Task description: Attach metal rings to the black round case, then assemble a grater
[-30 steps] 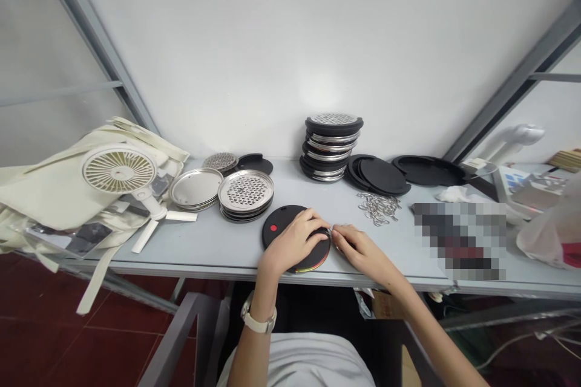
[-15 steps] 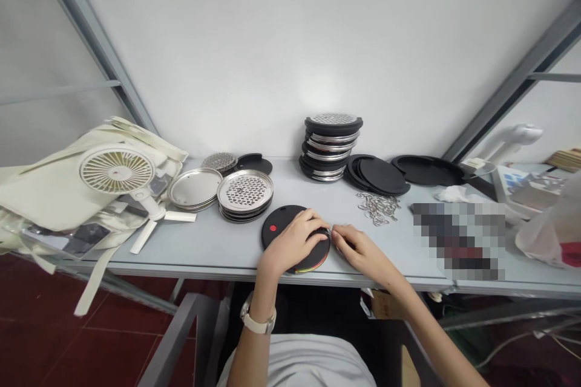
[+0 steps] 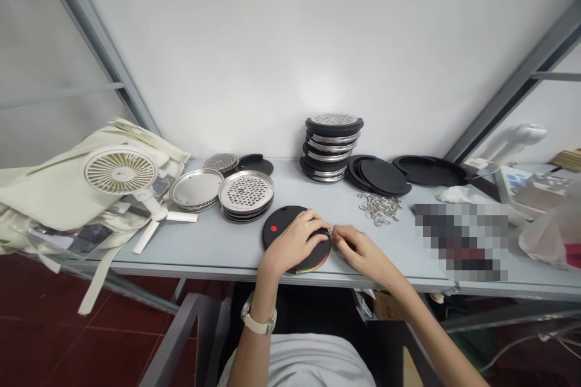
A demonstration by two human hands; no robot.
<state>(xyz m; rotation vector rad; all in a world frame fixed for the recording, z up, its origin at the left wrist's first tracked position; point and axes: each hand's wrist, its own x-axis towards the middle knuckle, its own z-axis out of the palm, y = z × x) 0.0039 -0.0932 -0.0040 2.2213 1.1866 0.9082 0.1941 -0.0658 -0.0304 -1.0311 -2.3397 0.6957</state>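
Note:
A black round disc (image 3: 284, 217) with a red dot and a red-yellow edge lies near the table's front edge. My left hand (image 3: 297, 239) rests on top of it, its fingers bent over the right side and pressing it down. Just beside that rim, my right hand (image 3: 354, 245) pinches a small thin metal piece (image 3: 330, 233), mostly covered by the fingertips. Behind the right hand is a loose heap of metal wire hooks (image 3: 380, 208). Perforated metal grater discs (image 3: 247, 192) are stacked left of the black disc, next to plain metal discs (image 3: 195, 187).
At the back stands a tall stack of black and metal discs (image 3: 332, 148). Black discs (image 3: 384, 176) and a black tray (image 3: 431, 170) lie to its right. A white fan (image 3: 120, 170) sits on a cream bag (image 3: 49, 193) at left; a plastic bag (image 3: 544, 242) is at right.
Both hands keep almost the same position on and beside the black disc. The whole view has shifted very slightly.

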